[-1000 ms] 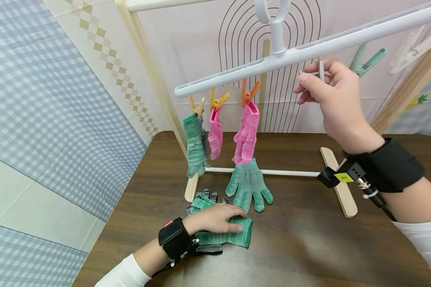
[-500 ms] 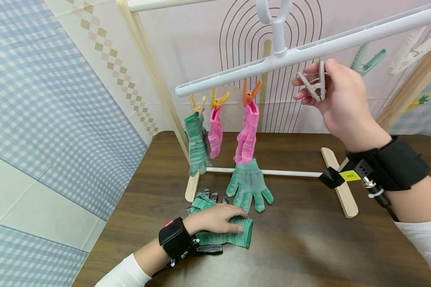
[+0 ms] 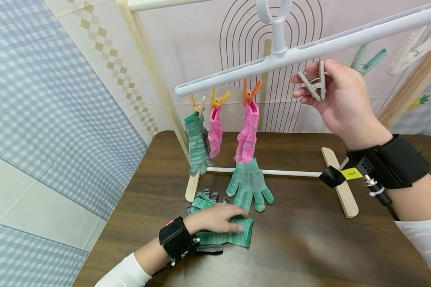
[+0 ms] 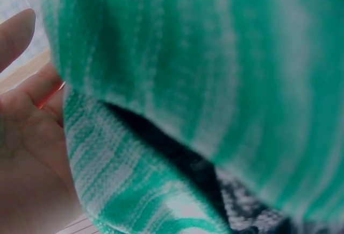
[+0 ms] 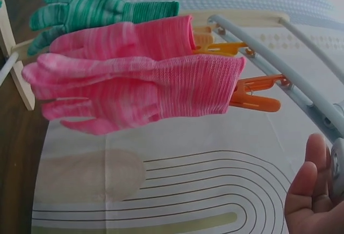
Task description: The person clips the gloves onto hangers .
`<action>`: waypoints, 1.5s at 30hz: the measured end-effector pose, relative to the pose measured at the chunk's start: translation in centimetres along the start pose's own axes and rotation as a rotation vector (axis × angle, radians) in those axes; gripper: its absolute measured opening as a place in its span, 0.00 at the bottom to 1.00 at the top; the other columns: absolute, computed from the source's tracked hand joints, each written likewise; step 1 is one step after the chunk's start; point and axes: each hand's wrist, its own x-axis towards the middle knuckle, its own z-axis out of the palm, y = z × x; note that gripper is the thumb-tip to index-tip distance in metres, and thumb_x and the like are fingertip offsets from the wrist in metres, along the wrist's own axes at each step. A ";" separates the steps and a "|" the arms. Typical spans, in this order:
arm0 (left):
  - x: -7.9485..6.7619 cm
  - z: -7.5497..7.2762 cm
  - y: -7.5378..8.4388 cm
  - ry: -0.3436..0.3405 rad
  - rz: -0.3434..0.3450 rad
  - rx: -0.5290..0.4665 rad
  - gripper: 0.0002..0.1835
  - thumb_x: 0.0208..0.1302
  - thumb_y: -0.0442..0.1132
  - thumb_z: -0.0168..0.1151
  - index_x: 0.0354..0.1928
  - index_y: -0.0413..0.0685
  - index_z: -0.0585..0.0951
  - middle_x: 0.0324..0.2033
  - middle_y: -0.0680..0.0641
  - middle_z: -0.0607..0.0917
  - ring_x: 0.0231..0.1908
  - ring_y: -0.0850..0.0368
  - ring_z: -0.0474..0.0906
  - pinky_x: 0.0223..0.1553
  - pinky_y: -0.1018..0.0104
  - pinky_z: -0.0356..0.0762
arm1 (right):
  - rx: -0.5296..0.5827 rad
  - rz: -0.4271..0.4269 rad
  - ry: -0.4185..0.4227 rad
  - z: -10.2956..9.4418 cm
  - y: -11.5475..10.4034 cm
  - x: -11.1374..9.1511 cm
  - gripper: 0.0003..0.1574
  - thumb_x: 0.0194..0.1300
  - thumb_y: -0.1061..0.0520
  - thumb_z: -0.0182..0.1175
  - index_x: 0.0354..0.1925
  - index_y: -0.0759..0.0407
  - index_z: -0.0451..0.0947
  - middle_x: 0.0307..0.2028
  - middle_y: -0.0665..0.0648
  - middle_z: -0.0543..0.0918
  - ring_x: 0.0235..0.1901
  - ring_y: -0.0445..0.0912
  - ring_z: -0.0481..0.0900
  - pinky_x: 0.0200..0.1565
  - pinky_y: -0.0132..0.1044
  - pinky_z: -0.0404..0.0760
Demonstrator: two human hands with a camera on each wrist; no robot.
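My left hand (image 3: 217, 218) rests on a green striped glove (image 3: 242, 235), fingers loosely extended; its cuff fills much of the left wrist view. A grey-and-black glove (image 3: 210, 250) shows partly beneath. My right hand (image 3: 346, 95) is around a grey clothespin (image 3: 322, 89) under the white hanger (image 3: 233, 74). The clothespin's handles stand spread apart, with the fingers behind it and the thumb off to its right. In the right wrist view pink gloves (image 5: 193, 86) hang from orange (image 5: 258, 104) and yellow clothespins, with a green glove (image 5: 102, 12) behind.
Another green glove (image 3: 249, 187) lies flat on the brown table (image 3: 291, 251). Green (image 3: 370, 61) and white clothespins (image 3: 416, 50) hang at the hanger's right. A wooden stand (image 3: 147, 63) with a low white rod (image 3: 291, 173) frames the hanging gloves.
My right thumb has moved off the grey clothespin toward the right, and the clothespin's handles now show spread. The left hand has stayed on the green glove.
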 end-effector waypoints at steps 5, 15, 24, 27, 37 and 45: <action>0.0 -0.2 0.2 0.000 0.004 -0.006 0.22 0.64 0.47 0.49 0.59 0.50 0.68 0.57 0.50 0.72 0.59 0.58 0.65 0.59 0.66 0.62 | -0.031 -0.037 -0.024 0.0 0.0 0.1 0.17 0.63 0.56 0.51 0.32 0.72 0.71 0.31 0.68 0.79 0.23 0.54 0.80 0.26 0.38 0.74; 0.5 -0.8 0.5 0.070 -0.015 0.046 0.22 0.64 0.45 0.49 0.59 0.49 0.68 0.57 0.50 0.72 0.59 0.58 0.65 0.58 0.66 0.63 | 0.036 -0.001 -0.089 -0.3 0.0 0.5 0.17 0.66 0.56 0.46 0.33 0.71 0.70 0.32 0.69 0.79 0.24 0.56 0.79 0.27 0.39 0.72; 1.5 -1.5 1.0 0.051 -0.126 0.286 0.24 0.60 0.49 0.54 0.58 0.55 0.69 0.56 0.53 0.73 0.56 0.59 0.69 0.53 0.60 0.67 | 0.076 0.042 -0.162 -0.6 -0.1 0.6 0.18 0.68 0.56 0.40 0.33 0.69 0.71 0.34 0.69 0.80 0.26 0.55 0.78 0.30 0.39 0.70; 1.8 -1.6 1.3 0.034 -0.153 0.348 0.24 0.58 0.50 0.56 0.57 0.56 0.70 0.54 0.55 0.74 0.53 0.59 0.71 0.49 0.60 0.70 | 0.074 0.038 -0.175 -0.6 -0.1 0.6 0.19 0.68 0.57 0.40 0.32 0.70 0.71 0.33 0.69 0.80 0.25 0.56 0.78 0.29 0.39 0.70; 2.4 -1.6 2.2 0.000 -0.164 0.489 0.19 0.53 0.52 0.60 0.48 0.58 0.76 0.37 0.55 0.79 0.39 0.60 0.76 0.33 0.67 0.71 | -0.164 -0.177 -0.035 0.9 0.3 -0.4 0.12 0.62 0.62 0.51 0.38 0.73 0.67 0.27 0.64 0.82 0.31 0.51 0.81 0.26 0.37 0.79; 2.7 -1.5 2.6 0.008 -0.177 0.524 0.14 0.53 0.53 0.60 0.40 0.57 0.79 0.35 0.55 0.78 0.36 0.58 0.75 0.32 0.65 0.70 | -0.501 -0.308 0.041 1.9 0.6 -1.0 0.12 0.55 0.66 0.58 0.39 0.65 0.69 0.22 0.55 0.82 0.16 0.42 0.77 0.20 0.28 0.74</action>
